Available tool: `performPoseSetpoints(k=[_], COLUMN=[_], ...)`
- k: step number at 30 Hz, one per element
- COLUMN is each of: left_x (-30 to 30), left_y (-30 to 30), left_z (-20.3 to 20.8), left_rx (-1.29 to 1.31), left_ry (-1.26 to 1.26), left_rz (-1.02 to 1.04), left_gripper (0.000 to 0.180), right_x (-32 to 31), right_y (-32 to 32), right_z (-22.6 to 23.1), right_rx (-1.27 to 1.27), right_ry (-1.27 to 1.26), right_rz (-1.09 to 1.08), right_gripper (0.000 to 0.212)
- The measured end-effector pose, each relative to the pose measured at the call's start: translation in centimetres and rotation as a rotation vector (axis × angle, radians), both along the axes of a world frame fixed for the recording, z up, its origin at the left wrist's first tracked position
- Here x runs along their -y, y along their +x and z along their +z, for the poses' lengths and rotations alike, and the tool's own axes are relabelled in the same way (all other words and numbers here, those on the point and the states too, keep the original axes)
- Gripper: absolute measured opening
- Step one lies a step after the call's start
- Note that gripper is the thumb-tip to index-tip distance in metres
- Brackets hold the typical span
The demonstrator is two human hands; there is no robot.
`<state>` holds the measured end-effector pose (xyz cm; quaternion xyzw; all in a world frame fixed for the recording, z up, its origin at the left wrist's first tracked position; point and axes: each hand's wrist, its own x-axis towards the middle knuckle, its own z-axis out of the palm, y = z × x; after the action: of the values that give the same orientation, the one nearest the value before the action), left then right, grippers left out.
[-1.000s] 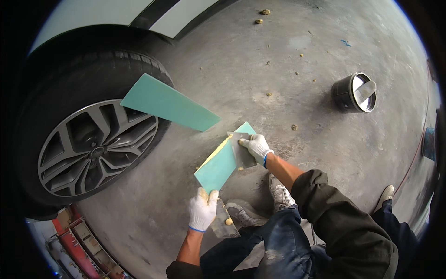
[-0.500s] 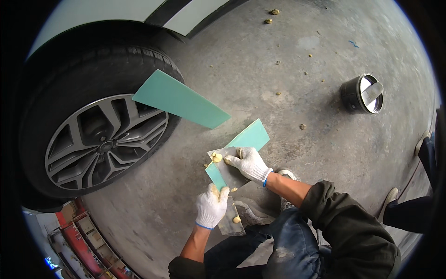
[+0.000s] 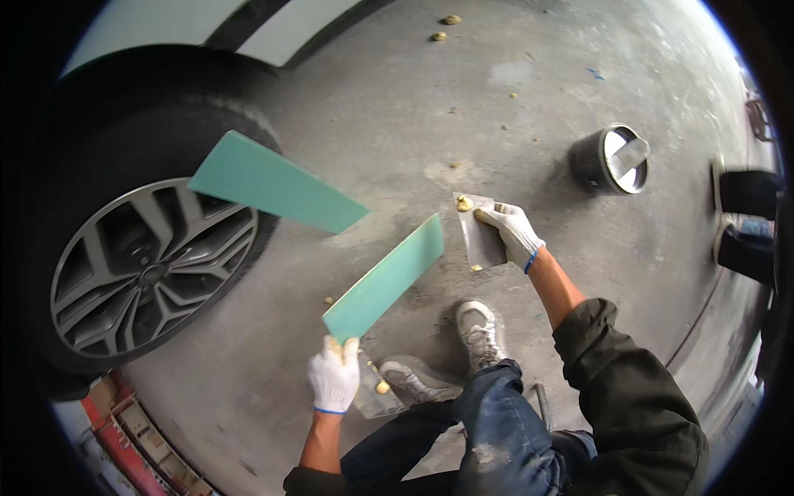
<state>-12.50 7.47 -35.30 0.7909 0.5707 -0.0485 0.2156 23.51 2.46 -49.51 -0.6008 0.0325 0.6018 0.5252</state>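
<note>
A white knit glove with a blue cuff covers my left hand point(image 3: 334, 377), its fingers closed on the lower end of a flat green strip point(image 3: 389, 277). Beside that hand, a second metal putty spreader point(image 3: 374, 400) carries a yellow dab; I cannot tell whether the hand holds it too. Gloved alike, my right hand point(image 3: 514, 234) grips a flat metal putty spreader point(image 3: 481, 235) by its right edge. Yellow putty point(image 3: 465, 203) sits on this spreader's far corner, with a smaller smear at its near edge. The spreader is apart from the strip.
At left are a car wheel point(image 3: 153, 273) and another green panel point(image 3: 277, 182) in front of it. A dark can point(image 3: 612, 161) with a scraper across its top stands on the right. Another person's legs point(image 3: 744, 223) show at far right. Yellow lumps point(image 3: 451, 20) dot the concrete floor.
My right hand has drawn the spreader off the green strip, away to the right. The strip stays in my left hand. The whole view has shifted, moving the floor things leftward.
</note>
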Motion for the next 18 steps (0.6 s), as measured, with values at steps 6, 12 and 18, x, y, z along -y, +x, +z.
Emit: performPoseSetpoints(k=[6,12,18], left_x=[-0.1,-0.4,-0.4], left_y=[-0.1,0.1,0.2], left_z=[-0.2,0.1,0.1], left_rx=[0.022,0.019,0.034], left_ry=[0.005,-0.048,-0.016], left_rz=[-0.015,-0.014,-0.112], left_gripper=[0.029,0.025,0.027], right_x=[-0.1,-1.5,-2.0], right_y=[0.9,-2.4,-9.0], right_z=[-3.8,-6.3,-0.6], right_rx=[0.089,0.05,0.038], right_ry=[-0.069,-0.02,0.003], right_rz=[0.117,0.019,0.153], right_gripper=[0.023,0.02,0.038])
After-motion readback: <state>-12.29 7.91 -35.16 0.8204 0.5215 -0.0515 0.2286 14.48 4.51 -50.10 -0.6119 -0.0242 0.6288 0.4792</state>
